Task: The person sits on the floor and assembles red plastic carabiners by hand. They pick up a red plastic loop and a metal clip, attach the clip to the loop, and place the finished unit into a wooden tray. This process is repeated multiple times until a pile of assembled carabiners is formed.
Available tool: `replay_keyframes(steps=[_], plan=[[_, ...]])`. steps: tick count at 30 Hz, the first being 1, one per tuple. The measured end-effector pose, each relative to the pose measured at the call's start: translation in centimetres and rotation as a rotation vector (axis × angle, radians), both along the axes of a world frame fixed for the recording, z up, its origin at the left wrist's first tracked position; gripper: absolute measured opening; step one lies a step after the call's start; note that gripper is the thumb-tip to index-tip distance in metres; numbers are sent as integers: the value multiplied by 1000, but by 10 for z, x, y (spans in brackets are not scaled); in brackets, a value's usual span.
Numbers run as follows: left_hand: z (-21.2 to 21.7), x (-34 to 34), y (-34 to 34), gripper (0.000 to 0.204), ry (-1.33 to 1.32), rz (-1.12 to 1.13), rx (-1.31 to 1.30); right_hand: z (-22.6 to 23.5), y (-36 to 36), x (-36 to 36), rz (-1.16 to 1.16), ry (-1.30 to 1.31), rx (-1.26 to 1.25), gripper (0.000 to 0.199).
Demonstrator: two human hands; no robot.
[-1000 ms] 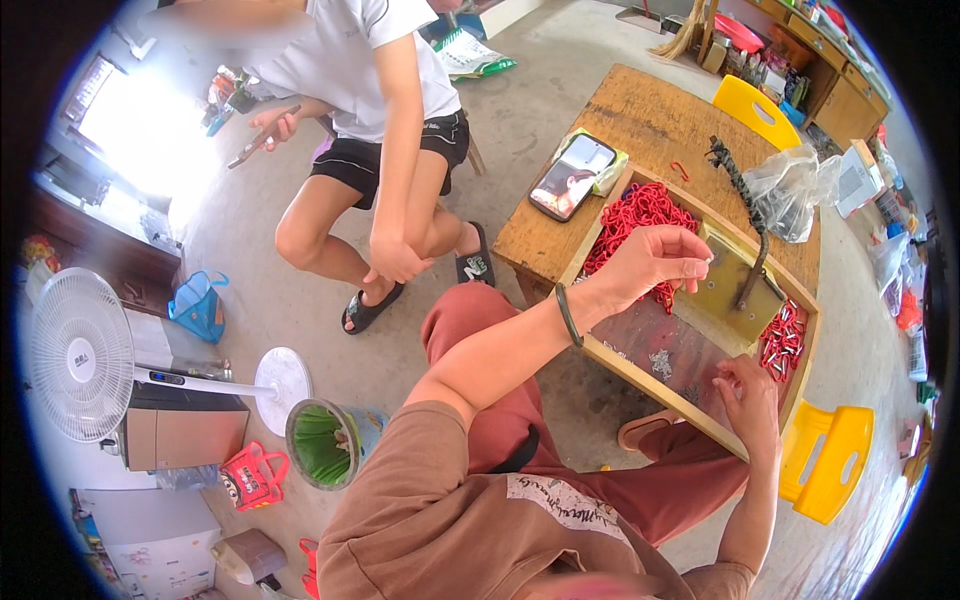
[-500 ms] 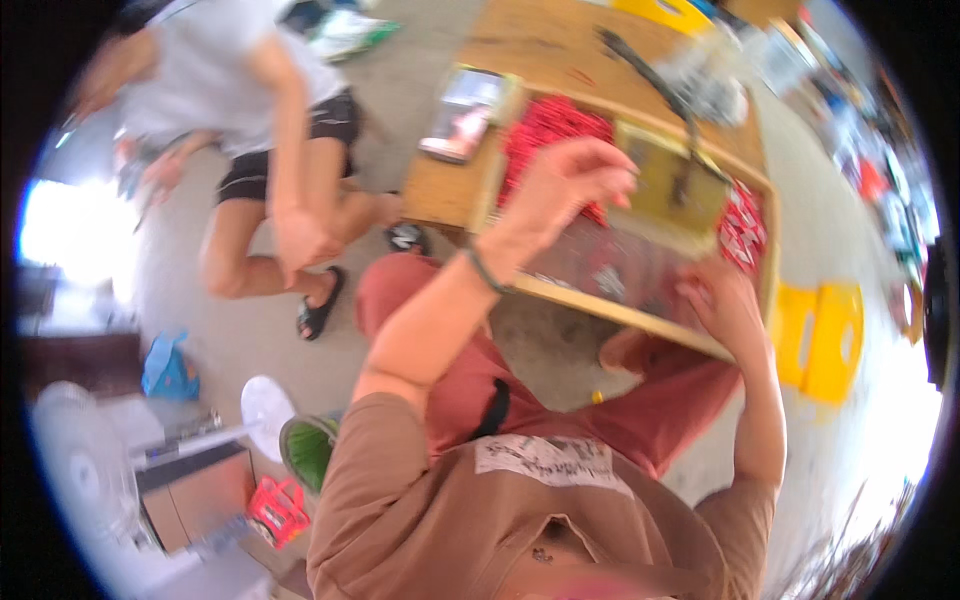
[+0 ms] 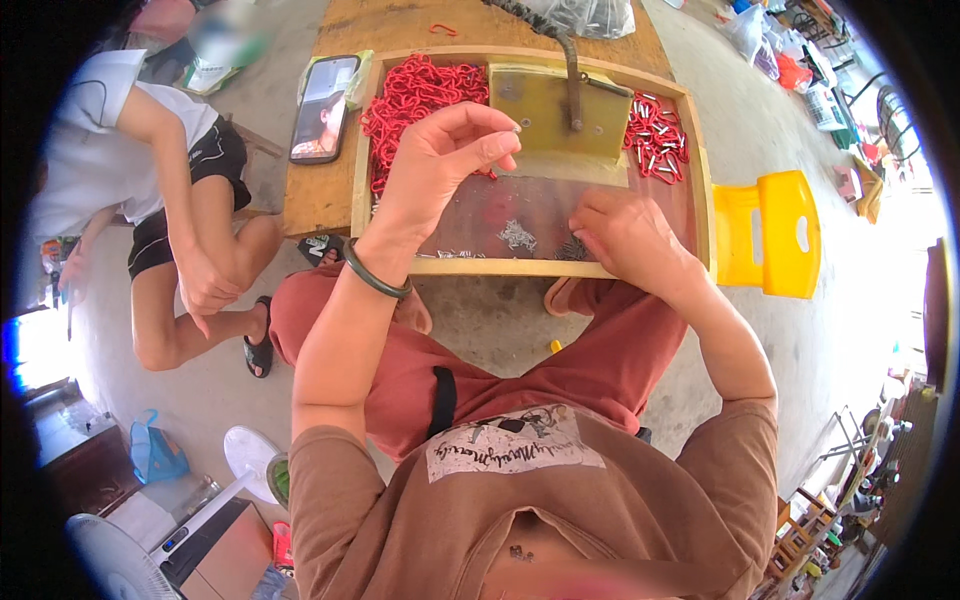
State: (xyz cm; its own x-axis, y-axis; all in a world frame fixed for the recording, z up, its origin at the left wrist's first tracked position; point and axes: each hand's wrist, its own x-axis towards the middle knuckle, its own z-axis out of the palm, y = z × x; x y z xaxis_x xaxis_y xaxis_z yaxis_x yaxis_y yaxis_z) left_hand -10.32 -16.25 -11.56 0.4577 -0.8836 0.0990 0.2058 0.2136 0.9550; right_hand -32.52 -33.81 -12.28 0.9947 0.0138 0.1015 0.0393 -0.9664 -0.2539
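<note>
My left hand (image 3: 442, 160) is raised over a shallow wooden tray (image 3: 520, 267), its thumb and forefinger pinching a tiny metal piece (image 3: 515, 128). My right hand (image 3: 625, 235) rests low on the tray's near edge, fingers curled over a small pile of little metal parts (image 3: 570, 248); what it holds is hidden. A heap of red clips (image 3: 415, 95) fills the tray's left side, and a smaller heap of red clips (image 3: 655, 135) lies on the right. A yellowish metal press block with a lever (image 3: 555, 100) stands at the tray's back.
The tray sits on a low wooden table (image 3: 320, 190) with a phone (image 3: 325, 108) on its left. Another person (image 3: 165, 190) crouches at left. A yellow plastic stool (image 3: 770, 235) stands to the right. A white fan (image 3: 110, 555) and boxes are at lower left.
The view swung from the side to straight over the tray. My left hand stayed raised and now pinches a small metal piece; my right hand moved to the tray's near edge.
</note>
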Motion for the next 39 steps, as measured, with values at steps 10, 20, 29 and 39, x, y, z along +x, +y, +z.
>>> replay_keyframes(steps=[10, 20, 29, 39], plan=[[-2, 0, 1, 12, 31, -24, 19, -10, 4, 12, 77, 6, -168, 11], [-7, 17, 10, 14, 470, -171, -155, 32, 17, 34, -70, -94, 892, 13], [-12, 24, 10, 18, 621, -269, -282, 68, 23, 77, -114, -272, 1198, 12], [0, 19, 17, 17, 462, -75, -178, 51, 29, 86, -127, -322, 1044, 13]])
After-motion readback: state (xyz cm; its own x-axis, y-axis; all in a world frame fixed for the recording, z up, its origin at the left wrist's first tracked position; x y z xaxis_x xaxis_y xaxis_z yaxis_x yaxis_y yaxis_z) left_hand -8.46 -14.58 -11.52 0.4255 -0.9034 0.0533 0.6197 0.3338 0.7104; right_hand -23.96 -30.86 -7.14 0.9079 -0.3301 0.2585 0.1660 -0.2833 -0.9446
